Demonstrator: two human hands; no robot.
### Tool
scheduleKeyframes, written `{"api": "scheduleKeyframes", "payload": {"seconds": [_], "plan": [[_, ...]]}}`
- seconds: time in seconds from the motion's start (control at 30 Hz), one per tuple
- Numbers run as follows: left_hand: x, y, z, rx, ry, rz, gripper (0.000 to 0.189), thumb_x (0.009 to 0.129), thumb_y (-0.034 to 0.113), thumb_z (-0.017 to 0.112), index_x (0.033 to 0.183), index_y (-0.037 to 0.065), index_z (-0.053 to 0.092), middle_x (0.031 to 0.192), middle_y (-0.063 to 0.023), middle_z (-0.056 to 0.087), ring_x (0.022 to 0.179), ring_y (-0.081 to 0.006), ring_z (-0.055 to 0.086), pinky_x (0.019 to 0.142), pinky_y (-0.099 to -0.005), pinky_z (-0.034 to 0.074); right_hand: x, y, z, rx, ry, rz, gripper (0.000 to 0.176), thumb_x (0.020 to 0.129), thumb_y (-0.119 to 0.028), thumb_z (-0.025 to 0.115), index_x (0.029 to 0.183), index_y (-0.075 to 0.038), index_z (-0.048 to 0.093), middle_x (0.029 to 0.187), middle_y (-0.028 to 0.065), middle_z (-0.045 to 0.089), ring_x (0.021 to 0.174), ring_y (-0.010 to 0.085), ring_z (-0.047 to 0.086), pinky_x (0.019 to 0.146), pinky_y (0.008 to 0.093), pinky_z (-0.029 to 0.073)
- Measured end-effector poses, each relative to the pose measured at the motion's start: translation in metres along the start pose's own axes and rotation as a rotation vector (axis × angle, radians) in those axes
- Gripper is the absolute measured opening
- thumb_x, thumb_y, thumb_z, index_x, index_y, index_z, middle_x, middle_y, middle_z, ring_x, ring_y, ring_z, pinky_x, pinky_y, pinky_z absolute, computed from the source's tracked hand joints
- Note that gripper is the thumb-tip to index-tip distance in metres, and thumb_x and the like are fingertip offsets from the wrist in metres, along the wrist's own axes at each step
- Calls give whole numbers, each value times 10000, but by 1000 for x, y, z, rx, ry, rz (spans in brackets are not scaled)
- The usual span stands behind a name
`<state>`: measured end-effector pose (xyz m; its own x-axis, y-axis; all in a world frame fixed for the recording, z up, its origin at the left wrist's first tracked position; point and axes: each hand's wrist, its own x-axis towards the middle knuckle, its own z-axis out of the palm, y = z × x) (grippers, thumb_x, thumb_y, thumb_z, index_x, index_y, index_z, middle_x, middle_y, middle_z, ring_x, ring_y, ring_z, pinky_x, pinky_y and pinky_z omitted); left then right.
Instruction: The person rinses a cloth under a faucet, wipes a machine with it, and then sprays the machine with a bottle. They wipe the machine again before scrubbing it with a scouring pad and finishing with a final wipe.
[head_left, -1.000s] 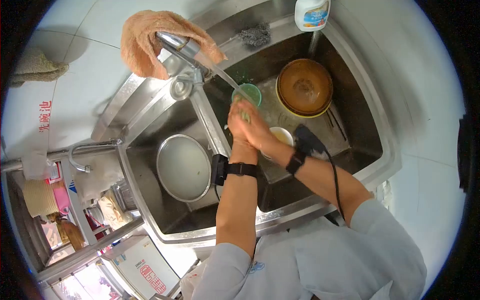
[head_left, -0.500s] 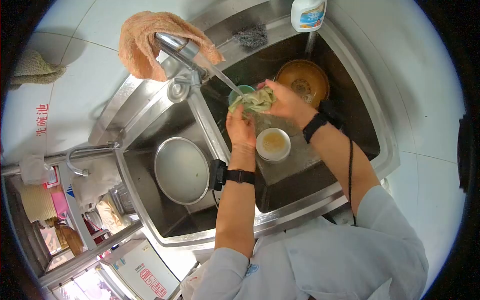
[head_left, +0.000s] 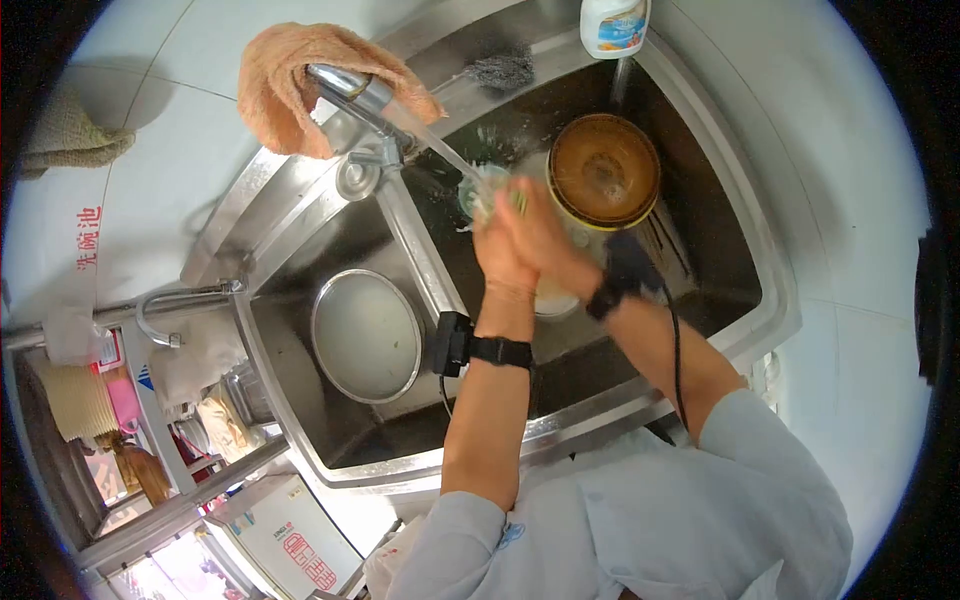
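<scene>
Under the running tap, my left hand point(head_left: 503, 258) and my right hand point(head_left: 548, 238) are pressed together around a pale green dishcloth point(head_left: 486, 208). Both are closed on it, and the right one is smeared by motion. Most of the cloth is hidden by the fingers. Beyond it a light green bowl point(head_left: 467, 197) shows in part, with water splashing about it. Below my hands, a small white bowl point(head_left: 556, 305) is largely covered by my right wrist. Brown bowls point(head_left: 604, 170) sit stacked to the right, with chopsticks point(head_left: 660, 240) beside them.
The left basin holds a round metal pan point(head_left: 367, 337) of cloudy water. An orange towel point(head_left: 285, 80) drapes over the faucet point(head_left: 350, 90). A scouring pad point(head_left: 502, 70) and a white bottle point(head_left: 614, 28) stand on the back rim. A divider point(head_left: 420, 245) separates the basins.
My hands have come together, bunching the spread cloth between them. My right hand has moved left and now covers part of the white bowl, uncovering more of the brown bowls.
</scene>
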<state>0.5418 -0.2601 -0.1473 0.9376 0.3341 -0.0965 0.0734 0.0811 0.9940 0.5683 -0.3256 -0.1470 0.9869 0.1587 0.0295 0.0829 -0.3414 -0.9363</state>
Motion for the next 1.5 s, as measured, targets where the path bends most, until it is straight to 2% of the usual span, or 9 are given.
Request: {"api": "scheduleKeyframes", "payload": {"seconds": [0.1, 0.47, 0.57, 0.6, 0.67, 1.2, 1.4, 1.47, 1.5], "plan": [[-21, 13, 41, -768, 154, -229, 279, 870, 234, 434, 1067, 50, 504, 1011, -61, 531, 901, -173, 517, 737, -304, 435, 24, 20, -10, 279, -116, 57, 341, 861, -334, 403, 956, -13, 467, 974, 225, 497, 899, 343, 498, 789, 400, 392], [-20, 12, 30, -616, 180, -274, 330, 883, 284, 405, 1097, 48, 490, 1008, -62, 544, 931, -187, 505, 846, -299, 391, 37, 19, -9, 212, -428, 304, 537, 885, -367, 315, 1212, 58, 349, 1260, 221, 365, 1211, 331, 301, 1006, 351, 231], [12, -29, -11, -937, -146, -223, 284, 886, 307, 393, 1025, 93, 517, 971, -57, 550, 909, -184, 514, 837, -307, 388, -5, 8, 11, 280, -227, -3, 434, 913, -301, 305, 1186, 20, 406, 1237, 167, 420, 1177, 246, 370, 986, 313, 262], [41, -76, -53, -936, -470, -181, 336, 884, 321, 390, 1088, 76, 496, 980, -65, 540, 915, -205, 508, 847, -324, 379, -18, -3, 13, 277, -236, -7, 434, 913, -301, 305, 1186, 20, 406, 1237, 167, 420, 1177, 246, 370, 986, 313, 262], [18, -11, -24, -663, 120, -384, 371, 886, 298, 389, 1164, 60, 451, 1059, -78, 515, 985, -211, 482, 882, -322, 363, -34, -16, 20, 213, -147, -182, 452, 887, -283, 339, 1176, 61, 389, 1239, 223, 378, 1187, 336, 326, 1005, 353, 234], [-13, 14, 21, -616, 133, -262, 361, 877, 272, 378, 1129, 32, 472, 1114, -69, 499, 1036, -187, 467, 863, -314, 376, 47, 33, 14, 333, -259, 124, 493, 908, -352, 324, 1244, 8, 339, 1289, 145, 355, 1219, 218, 303, 1010, 310, 219], [31, -32, -33, -444, 105, -377, 344, 891, 296, 376, 1033, 13, 512, 962, -84, 556, 866, -161, 531, 789, -293, 421, -33, 3, 35, 52, -48, -212, 445, 908, -301, 324, 1208, 23, 378, 1230, 153, 409, 1152, 215, 369, 970, 303, 264], [32, -74, -32, -135, -48, 147, 333, 890, 289, 378, 1031, 19, 512, 970, -77, 557, 868, -172, 533, 787, -303, 425, -5, 14, 31, 236, -114, -88, 432, 902, -282, 332, 1198, 28, 385, 1217, 153, 419, 1141, 218, 378, 966, 299, 270], [5, -9, -3, -743, 45, -423, 361, 889, 281, 380, 1121, 19, 466, 1075, -82, 517, 1000, -183, 491, 880, -296, 373, 10, 20, 26, 415, -174, 33, 419, 896, -264, 339, 1188, 32, 393, 1205, 154, 429, 1130, 221, 386, 961, 295, 275]]}}
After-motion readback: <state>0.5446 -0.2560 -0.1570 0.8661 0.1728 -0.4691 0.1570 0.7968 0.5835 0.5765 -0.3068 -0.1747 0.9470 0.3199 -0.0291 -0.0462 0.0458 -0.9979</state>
